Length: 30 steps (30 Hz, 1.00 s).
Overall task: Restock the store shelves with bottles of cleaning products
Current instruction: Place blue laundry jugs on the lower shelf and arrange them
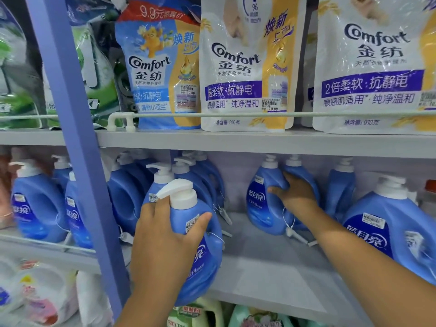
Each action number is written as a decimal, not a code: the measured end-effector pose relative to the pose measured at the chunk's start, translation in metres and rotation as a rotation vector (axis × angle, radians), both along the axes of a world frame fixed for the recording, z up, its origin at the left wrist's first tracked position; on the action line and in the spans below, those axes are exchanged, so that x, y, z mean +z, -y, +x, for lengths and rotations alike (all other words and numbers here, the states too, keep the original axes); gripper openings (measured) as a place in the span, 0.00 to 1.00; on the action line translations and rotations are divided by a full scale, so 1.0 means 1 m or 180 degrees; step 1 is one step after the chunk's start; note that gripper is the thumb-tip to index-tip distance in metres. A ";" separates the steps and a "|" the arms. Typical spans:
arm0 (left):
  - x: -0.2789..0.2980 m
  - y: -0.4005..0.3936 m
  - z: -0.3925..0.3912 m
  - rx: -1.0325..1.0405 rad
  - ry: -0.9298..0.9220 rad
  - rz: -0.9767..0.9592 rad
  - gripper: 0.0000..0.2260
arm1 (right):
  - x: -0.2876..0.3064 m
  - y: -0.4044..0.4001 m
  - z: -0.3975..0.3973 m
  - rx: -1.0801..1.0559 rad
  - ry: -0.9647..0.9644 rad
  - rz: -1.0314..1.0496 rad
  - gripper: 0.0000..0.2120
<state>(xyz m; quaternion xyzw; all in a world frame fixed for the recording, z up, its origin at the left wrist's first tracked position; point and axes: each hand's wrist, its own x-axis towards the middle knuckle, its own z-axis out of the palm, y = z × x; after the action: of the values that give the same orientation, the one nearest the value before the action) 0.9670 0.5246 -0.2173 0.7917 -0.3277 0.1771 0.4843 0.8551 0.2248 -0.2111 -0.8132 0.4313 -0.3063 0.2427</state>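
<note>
Your left hand (165,234) closes its grip around the neck of a blue pump bottle (195,251), held tilted at the front edge of the middle shelf (271,263). Your right hand (296,197) grips a second blue bottle (265,201) standing farther back on that shelf. Comfort refill pouches (238,67) line the shelf above.

Pouches (245,67) on shelf above bottles (266,199)

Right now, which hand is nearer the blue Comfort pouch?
Left. The left hand sits below the blue Comfort pouch, gripping a pump bottle; the right hand is further right.
</note>
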 end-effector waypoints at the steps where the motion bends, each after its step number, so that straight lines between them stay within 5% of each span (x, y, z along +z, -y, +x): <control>1: 0.001 -0.001 0.002 -0.0065 -0.0023 -0.0005 0.31 | 0.001 0.003 0.002 -0.0017 -0.0105 0.0028 0.19; 13: 0.000 -0.003 0.020 -0.1007 -0.0927 -0.0509 0.21 | 0.000 0.010 0.036 0.0174 -0.0429 -0.0066 0.26; 19: -0.003 0.004 0.026 -0.1252 -0.0868 -0.0496 0.18 | 0.001 0.007 0.053 0.0372 -0.0349 -0.0568 0.27; 24: -0.011 0.007 0.031 -0.1272 -0.0862 -0.0561 0.19 | -0.011 -0.001 0.073 0.0495 -0.0376 -0.0371 0.59; 30: -0.008 0.007 0.028 -0.1368 -0.0911 -0.0683 0.21 | -0.009 0.022 0.081 0.0456 -0.0479 -0.0721 0.59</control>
<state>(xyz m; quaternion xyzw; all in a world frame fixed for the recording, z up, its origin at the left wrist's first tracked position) 0.9951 0.5172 -0.2256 0.6652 -0.3958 -0.0096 0.6331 0.9364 0.2029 -0.2199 -0.8847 0.3519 -0.2731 0.1377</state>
